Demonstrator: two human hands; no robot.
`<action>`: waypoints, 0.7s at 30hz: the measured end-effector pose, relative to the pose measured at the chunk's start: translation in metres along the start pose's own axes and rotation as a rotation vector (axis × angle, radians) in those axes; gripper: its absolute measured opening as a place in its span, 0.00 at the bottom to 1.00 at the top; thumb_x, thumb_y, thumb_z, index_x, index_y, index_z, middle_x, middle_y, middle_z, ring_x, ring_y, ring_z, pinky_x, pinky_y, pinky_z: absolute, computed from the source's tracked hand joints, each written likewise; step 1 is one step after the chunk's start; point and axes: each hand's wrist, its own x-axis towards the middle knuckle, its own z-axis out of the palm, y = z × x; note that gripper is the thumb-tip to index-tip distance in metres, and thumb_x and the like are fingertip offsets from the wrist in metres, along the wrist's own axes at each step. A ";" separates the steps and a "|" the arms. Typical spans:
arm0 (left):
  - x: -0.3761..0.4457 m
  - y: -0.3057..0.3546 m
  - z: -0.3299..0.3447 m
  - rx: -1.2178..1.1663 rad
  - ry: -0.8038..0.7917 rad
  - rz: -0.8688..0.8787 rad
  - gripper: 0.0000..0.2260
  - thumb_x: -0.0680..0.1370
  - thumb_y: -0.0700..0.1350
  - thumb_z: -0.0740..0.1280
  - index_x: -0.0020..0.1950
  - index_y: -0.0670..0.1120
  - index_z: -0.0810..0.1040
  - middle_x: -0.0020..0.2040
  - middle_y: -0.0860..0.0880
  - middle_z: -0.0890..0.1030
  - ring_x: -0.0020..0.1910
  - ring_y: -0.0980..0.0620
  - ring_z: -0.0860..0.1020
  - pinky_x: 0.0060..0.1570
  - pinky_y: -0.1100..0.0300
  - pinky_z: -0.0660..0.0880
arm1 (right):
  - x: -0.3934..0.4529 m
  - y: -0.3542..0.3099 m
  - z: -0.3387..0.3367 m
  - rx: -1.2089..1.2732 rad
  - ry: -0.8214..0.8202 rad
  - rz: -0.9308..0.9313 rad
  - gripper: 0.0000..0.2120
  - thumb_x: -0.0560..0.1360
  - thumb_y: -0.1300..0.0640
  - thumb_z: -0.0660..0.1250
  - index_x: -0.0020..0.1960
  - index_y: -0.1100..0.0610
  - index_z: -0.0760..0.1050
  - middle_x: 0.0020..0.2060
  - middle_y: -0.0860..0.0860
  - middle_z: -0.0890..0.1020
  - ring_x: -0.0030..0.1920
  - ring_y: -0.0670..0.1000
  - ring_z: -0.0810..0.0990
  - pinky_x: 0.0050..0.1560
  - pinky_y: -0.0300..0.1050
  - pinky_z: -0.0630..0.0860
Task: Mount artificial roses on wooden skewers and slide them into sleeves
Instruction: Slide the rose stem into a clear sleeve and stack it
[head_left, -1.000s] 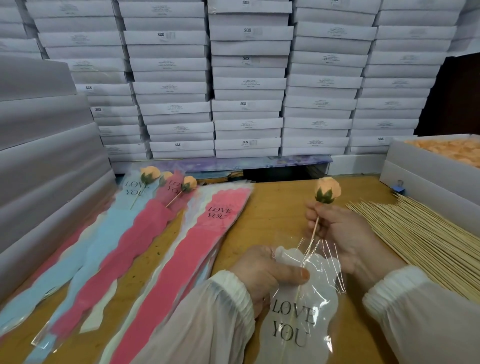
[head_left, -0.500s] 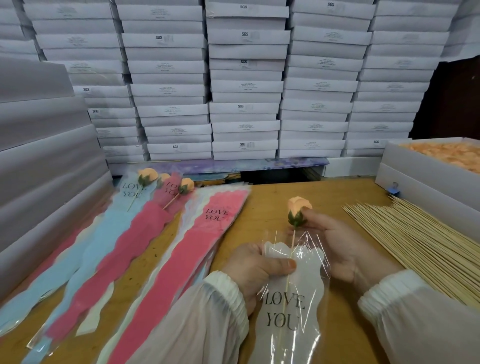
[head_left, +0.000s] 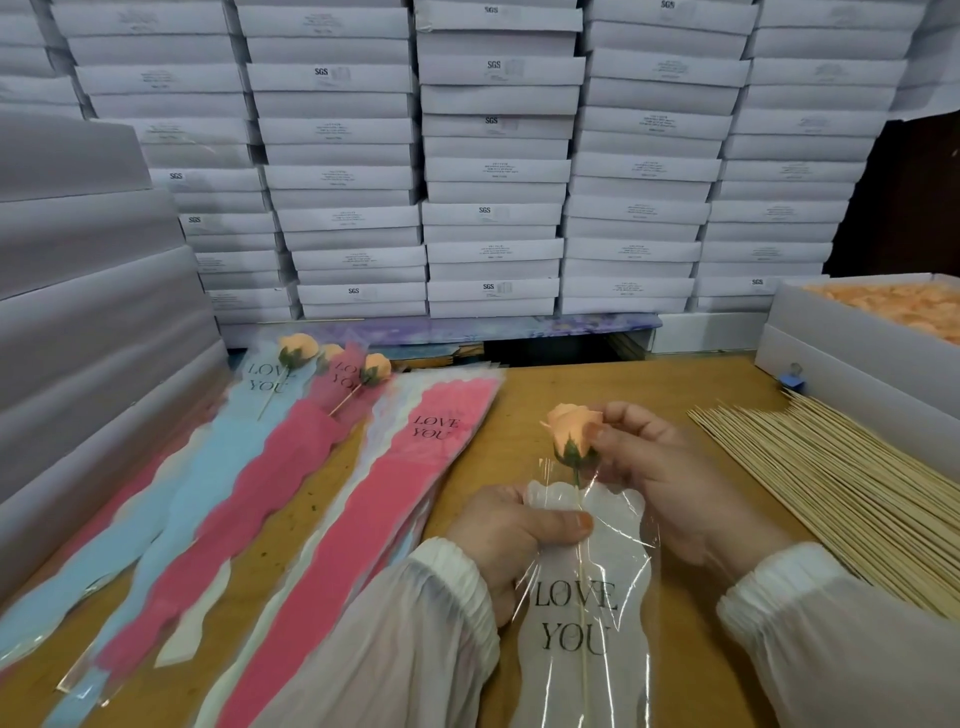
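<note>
Rose (head_left: 571, 426) between pink sleeves (head_left: 415, 467) left, skewer pile (head_left: 831, 488) right.

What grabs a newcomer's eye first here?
At centre, the right hand pinches a peach artificial rose on a wooden skewer, sliding it into a clear "LOVE YOU" sleeve gripped by the left hand. Behind, a wall of stacked white flat boxes; left, pink and blue sleeves fanned across the table.
</note>
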 end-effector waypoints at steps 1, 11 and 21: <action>0.000 0.000 0.000 -0.004 0.001 -0.002 0.15 0.70 0.28 0.69 0.56 0.28 0.76 0.49 0.31 0.80 0.46 0.37 0.79 0.53 0.40 0.76 | 0.000 0.001 0.000 -0.041 -0.014 -0.008 0.10 0.63 0.55 0.73 0.45 0.53 0.82 0.38 0.52 0.85 0.33 0.47 0.82 0.30 0.36 0.76; 0.002 0.000 -0.003 -0.085 -0.013 0.032 0.18 0.71 0.29 0.69 0.60 0.28 0.73 0.50 0.30 0.79 0.41 0.39 0.80 0.44 0.48 0.80 | 0.000 0.006 -0.003 -0.235 -0.026 -0.039 0.09 0.65 0.57 0.75 0.45 0.53 0.81 0.35 0.48 0.84 0.35 0.45 0.81 0.35 0.35 0.76; 0.010 0.001 0.000 -0.263 -0.024 -0.027 0.15 0.81 0.47 0.58 0.47 0.39 0.79 0.36 0.41 0.82 0.34 0.46 0.81 0.44 0.55 0.79 | 0.002 0.007 -0.003 -0.413 0.022 -0.077 0.10 0.71 0.48 0.71 0.37 0.54 0.81 0.32 0.52 0.82 0.33 0.50 0.79 0.37 0.46 0.76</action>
